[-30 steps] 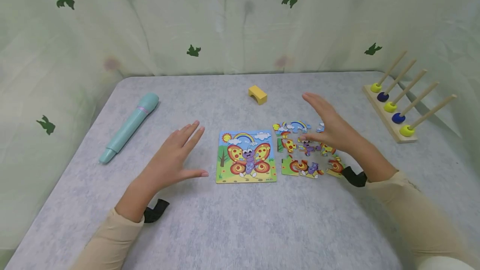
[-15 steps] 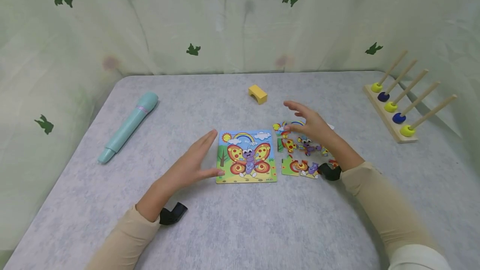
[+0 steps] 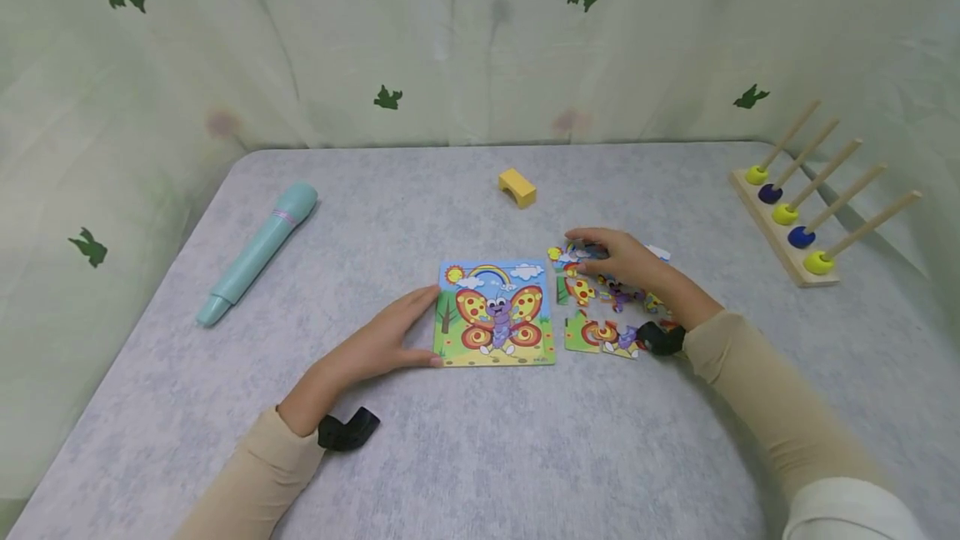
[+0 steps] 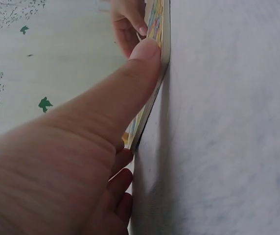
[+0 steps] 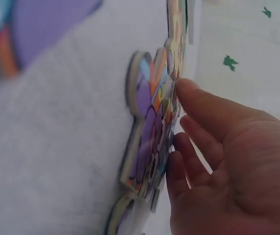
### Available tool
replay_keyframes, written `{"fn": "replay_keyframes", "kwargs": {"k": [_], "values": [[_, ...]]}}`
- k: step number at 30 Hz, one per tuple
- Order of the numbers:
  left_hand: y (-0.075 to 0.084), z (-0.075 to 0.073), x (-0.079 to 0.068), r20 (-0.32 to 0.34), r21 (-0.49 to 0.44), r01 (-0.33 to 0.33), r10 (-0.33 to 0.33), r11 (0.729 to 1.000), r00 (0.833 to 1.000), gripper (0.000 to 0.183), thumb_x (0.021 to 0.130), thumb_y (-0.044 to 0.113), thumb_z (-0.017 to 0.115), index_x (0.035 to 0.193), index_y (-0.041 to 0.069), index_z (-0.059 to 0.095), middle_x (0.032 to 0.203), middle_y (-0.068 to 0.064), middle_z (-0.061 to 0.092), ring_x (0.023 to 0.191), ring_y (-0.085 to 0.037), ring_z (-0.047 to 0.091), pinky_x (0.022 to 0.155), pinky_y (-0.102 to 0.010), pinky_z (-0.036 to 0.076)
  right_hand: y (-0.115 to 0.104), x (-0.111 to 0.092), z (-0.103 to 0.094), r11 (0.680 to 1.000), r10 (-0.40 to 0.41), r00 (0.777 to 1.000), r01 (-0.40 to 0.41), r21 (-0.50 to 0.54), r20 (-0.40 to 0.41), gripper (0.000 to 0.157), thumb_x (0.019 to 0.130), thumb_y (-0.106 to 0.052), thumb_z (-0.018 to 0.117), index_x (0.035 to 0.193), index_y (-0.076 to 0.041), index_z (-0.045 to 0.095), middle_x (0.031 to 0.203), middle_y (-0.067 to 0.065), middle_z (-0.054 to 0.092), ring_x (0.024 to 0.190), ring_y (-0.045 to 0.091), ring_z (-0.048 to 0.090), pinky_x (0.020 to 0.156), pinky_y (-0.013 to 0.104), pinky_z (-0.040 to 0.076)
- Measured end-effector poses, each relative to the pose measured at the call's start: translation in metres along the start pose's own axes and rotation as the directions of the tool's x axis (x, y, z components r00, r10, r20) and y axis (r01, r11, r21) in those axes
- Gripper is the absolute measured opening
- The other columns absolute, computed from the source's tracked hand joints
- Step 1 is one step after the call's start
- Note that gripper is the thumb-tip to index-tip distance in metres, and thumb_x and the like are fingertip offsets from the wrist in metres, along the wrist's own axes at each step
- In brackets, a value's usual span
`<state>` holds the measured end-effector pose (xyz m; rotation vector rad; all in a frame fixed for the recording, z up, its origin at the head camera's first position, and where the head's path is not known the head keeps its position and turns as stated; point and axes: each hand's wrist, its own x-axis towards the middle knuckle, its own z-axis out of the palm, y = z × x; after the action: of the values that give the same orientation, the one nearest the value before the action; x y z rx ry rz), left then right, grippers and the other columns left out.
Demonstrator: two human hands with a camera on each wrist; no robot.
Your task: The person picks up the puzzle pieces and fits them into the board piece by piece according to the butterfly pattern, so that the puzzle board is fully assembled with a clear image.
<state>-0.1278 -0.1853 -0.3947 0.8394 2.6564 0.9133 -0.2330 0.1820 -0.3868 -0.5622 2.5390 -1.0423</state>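
- Pale curtain backdrop (image 3: 337,40), grey table (image 3: 450,457); near edge of the table runs out of my head view.
- Butterfly board (image 3: 497,319) lies flat mid-table, well apart from the left and right edges, picture complete. Loose puzzle pieces (image 3: 617,297) lie just off its right edge, in rough rows with gaps.
- Left hand (image 3: 390,336): fingers extended, thumb spread wide, spanning the board's left edge. Thumb at the near left corner; nothing gripped that I can see.
- Right hand (image 3: 626,259): half open, fingers bent, thumb apart, arched over the far rows of pieces. No piece in it that I can make out.
- Near the table's left edge: teal microphone (image 3: 258,257). Toward the far edge: yellow block (image 3: 517,188). By the right edge: peg stand (image 3: 783,233). All out of the hands' reach area.
- Progress, my read: early. Board laid out, pieces grouped, both hands placed; nothing lifted, loose pieces not joined up.
- Hidden: right hand covers part of the far rows, black wrist mount (image 3: 660,338) the right end of the near row. Can't count pieces.
- Can't tell: firm contact at the right fingertips; whether the board's picture is printed or assembled; what the blurred purple shape (image 5: 47,29) in the right wrist view is.
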Motion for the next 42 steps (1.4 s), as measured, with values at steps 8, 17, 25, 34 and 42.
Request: {"fn": "replay_keyframes", "kwargs": {"k": [8,17,25,34,42], "values": [[-0.004,0.001,-0.001,0.021,0.012,-0.004,0.004,1.000,1.000,0.089,0.075,0.045,0.069,0.142,0.005,0.026,0.146,-0.011,0.020,0.132,-0.030,0.015,0.102,-0.049,0.019,-0.003,0.005,0.002,0.990,-0.065,0.998,0.066,-0.120,0.015,0.045,0.087,-0.017,0.061,0.129,-0.011,0.050,0.131,0.011,0.045,0.122,0.027,0.037,0.097,0.045,0.031],[-0.008,0.002,0.001,0.018,0.015,-0.010,0.009,1.000,1.000,0.087,0.075,0.043,0.069,0.141,0.005,0.026,0.146,-0.011,0.020,0.132,-0.030,0.016,0.102,-0.048,0.018,-0.017,0.002,0.000,0.968,-0.104,0.994,0.094,-0.235,-0.029,0.045,0.087,-0.020,0.061,0.129,-0.008,0.049,0.128,0.016,0.041,0.117,0.032,0.040,0.090,0.046,0.038],[-0.008,0.002,0.001,0.021,0.014,-0.011,0.011,1.000,1.000,0.088,0.075,0.043,0.069,0.141,0.004,0.026,0.146,-0.011,0.021,0.132,-0.030,0.016,0.102,-0.048,0.018,-0.061,-0.012,0.005,0.953,-0.230,0.968,0.202,-0.227,-0.102,0.045,0.085,-0.022,0.063,0.127,-0.008,0.052,0.126,0.014,0.045,0.116,0.029,0.041,0.091,0.045,0.037],[-0.008,0.002,0.001,0.020,0.019,-0.007,0.006,1.000,1.000,0.089,0.075,0.045,0.069,0.141,0.005,0.026,0.146,-0.011,0.021,0.132,-0.029,0.016,0.102,-0.049,0.018,-0.101,-0.011,0.051,0.931,-0.345,0.934,0.329,-0.159,-0.090,0.043,0.085,-0.024,0.064,0.123,-0.008,0.055,0.120,0.009,0.049,0.110,0.021,0.046,0.087,0.037,0.042],[-0.005,-0.001,0.000,0.029,0.015,-0.028,0.028,0.999,0.999,0.089,0.076,0.046,0.067,0.141,0.003,0.025,0.146,-0.011,0.018,0.132,-0.030,0.015,0.102,-0.050,0.018,-0.102,0.008,0.087,0.936,-0.270,0.962,0.269,-0.229,0.026,0.044,0.087,-0.026,0.061,0.127,-0.009,0.052,0.124,0.010,0.047,0.114,0.023,0.042,0.091,0.036,0.039]]}}
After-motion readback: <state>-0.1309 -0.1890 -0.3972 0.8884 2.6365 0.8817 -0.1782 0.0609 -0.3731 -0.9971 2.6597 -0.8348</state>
